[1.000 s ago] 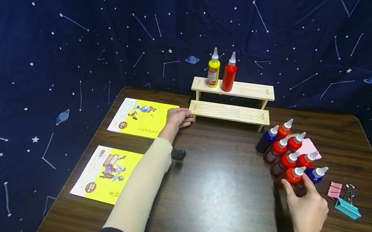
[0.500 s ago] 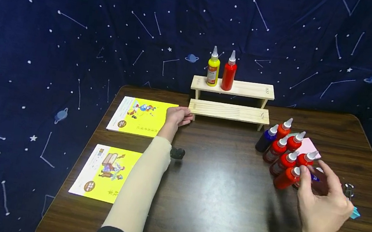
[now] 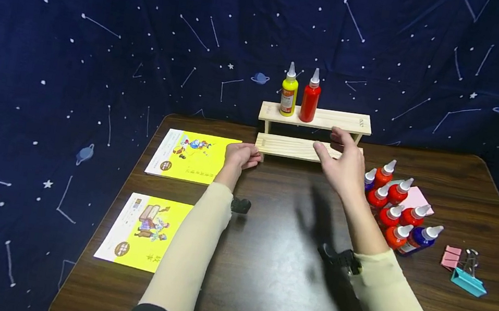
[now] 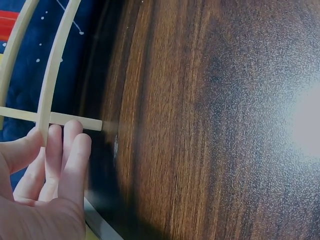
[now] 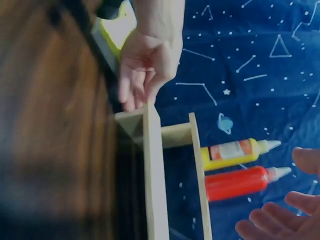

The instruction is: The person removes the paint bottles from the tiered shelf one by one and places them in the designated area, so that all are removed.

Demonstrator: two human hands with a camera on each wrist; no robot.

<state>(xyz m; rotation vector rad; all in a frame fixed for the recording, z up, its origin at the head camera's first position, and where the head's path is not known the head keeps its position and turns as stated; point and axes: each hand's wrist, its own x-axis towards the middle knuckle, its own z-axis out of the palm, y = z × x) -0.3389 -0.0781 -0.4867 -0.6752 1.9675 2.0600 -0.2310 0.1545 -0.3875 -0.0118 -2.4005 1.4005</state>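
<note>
A two-tier wooden shelf (image 3: 279, 146) stands at the back of the table. My left hand (image 3: 240, 157) pinches the left end of its lower plank; the left wrist view shows the thumb on one face and the fingers beyond the other. My right hand (image 3: 345, 163) is raised before the lower tier's right part, fingers spread and loosely bent, nothing in them. On the upper tier stand a yellow squeeze bottle (image 3: 288, 95) and a red squeeze bottle (image 3: 310, 100), both upright; the right wrist view shows them sideways.
Several red bottles (image 3: 396, 237) and blue bottles (image 3: 419, 241) cluster at right, partly behind my right forearm. Pink paper (image 3: 417, 199) lies behind them. Binder clips (image 3: 468, 281) sit at far right. Two yellow booklets (image 3: 199, 154) (image 3: 149, 237) lie at left. A starry cloth (image 3: 102, 52) hangs behind.
My right hand has left the front of the bottle cluster and moved up and left, empty, to the shelf. The left hand has stayed at the plank's end.
</note>
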